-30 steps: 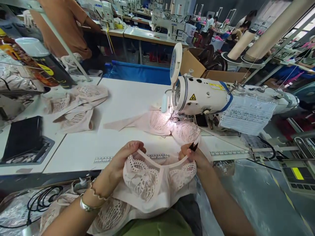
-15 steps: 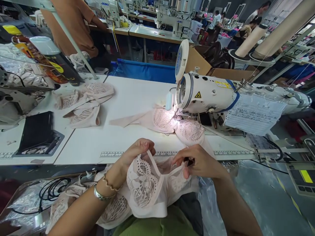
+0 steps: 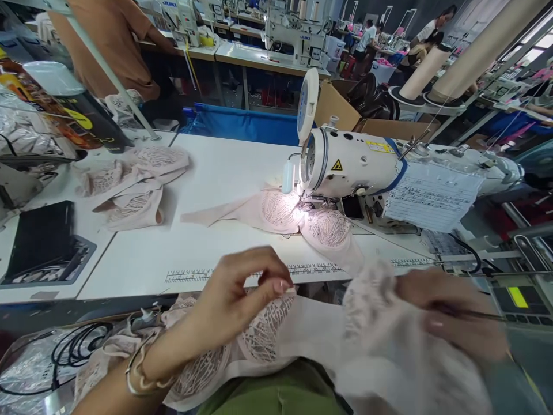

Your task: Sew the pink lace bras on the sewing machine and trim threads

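Note:
My left hand (image 3: 239, 294) pinches the edge of a pale pink lace bra (image 3: 311, 334) over my lap. My right hand (image 3: 458, 317), blurred at the right, grips the other end of the same bra, stretched out wide, and a thin dark tool pokes out of it. Another pink lace bra (image 3: 302, 222) lies under the needle of the white sewing machine (image 3: 358, 167), lit by its lamp. More lace pieces (image 3: 190, 369) are piled on my lap below the left wrist.
A heap of pink bras (image 3: 129, 184) lies at the table's left. A black tray (image 3: 41, 242) sits further left. A person in an orange top (image 3: 108, 40) stands behind. Black cables (image 3: 73, 351) coil at the lower left. A control panel (image 3: 518, 297) sits at the right.
My hands have pulled apart: the right hand swung out to the right with the bra, stretching it wide, while the left dropped a little and now pinches its edge.

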Demonstrator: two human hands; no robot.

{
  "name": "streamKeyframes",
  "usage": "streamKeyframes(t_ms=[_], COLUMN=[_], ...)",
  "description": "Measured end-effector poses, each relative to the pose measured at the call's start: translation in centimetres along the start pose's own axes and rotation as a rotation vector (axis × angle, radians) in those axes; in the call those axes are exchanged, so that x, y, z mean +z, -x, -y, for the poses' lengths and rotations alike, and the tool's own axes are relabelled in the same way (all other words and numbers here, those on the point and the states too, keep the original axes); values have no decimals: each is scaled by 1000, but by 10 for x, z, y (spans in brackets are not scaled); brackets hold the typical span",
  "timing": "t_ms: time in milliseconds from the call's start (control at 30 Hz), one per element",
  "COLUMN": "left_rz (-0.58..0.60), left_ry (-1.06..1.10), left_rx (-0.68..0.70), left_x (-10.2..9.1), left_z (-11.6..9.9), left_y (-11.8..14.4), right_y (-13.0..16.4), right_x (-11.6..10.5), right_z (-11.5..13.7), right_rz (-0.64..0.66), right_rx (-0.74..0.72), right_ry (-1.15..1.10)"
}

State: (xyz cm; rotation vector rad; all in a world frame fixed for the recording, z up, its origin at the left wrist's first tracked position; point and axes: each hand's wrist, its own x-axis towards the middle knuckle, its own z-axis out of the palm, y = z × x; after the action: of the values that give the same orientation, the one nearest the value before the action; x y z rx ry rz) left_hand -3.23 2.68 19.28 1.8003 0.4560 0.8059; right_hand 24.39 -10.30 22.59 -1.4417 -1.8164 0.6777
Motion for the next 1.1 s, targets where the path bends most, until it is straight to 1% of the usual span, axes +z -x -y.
streamKeyframes(t_ms=[67, 100, 133, 200, 267, 300, 367, 433, 500, 533, 567, 600, 633, 667, 733, 767, 800, 833, 900, 1000, 1100], left_rz=[104, 112, 86, -24, -121, -144, -149, -150, -177, -193, -203, -207, -212, -211, -203, -198, -198, -206, -248, -309, -344], left_ry=[-129, -199, -266, -375, -443, -451, -417, -365, -328, -312, -294, -270, -238, -192, -62, 13, 82, 131, 158, 118, 65], left_rx=[40, 81, 126, 202, 222, 216, 174, 129, 105, 102, 99, 88, 66, 31, -66, -115, -157, -185, -211, -189, -134], left_x=[15, 24, 32, 47, 56, 58, 58, 55, 53, 52, 52, 51, 50, 49, 45, 42, 39, 36, 32, 30, 32], left_z=[8, 15, 24, 42, 57, 61, 65, 64, 62, 61, 61, 60, 60, 60, 60, 60, 61, 62, 64, 67, 71], left_y=[10, 15, 18, 24, 27, 27, 26, 25, 23, 23, 23, 23, 23, 23, 23, 23, 23, 23, 24, 28, 31], right_y=[-12, -17, -20, -21, -17, -14, -9, -5, -3, -3, -3, -3, -3, -3, -2, -1, 0, 1, 5, 9, 10], right_x=[25, 41, 57, 85, 104, 110, 116, 117, 114, 111, 108, 104, 99, 93, 80, 73, 66, 59, 48, 41, 43], right_z=[-1, -4, -9, -18, -25, -28, -31, -36, -42, -45, -47, -48, -49, -49, -47, -47, -47, -48, -51, -56, -57], right_rz=[157, 220, 233, 195, 123, 94, 33, -72, -200, -241, -246, -217, -160, -83, 82, 138, 168, 173, 132, 18, -121], right_rx=[66, 116, 165, 218, 209, 176, 57, -69, -148, -171, -190, -209, -215, -201, -129, -94, -69, -59, -67, -64, -62], right_ry=[-76, -82, -82, -92, -95, -86, -28, 116, 331, 431, 499, 512, 470, 383, 143, 33, -49, -101, -128, -40, 80])
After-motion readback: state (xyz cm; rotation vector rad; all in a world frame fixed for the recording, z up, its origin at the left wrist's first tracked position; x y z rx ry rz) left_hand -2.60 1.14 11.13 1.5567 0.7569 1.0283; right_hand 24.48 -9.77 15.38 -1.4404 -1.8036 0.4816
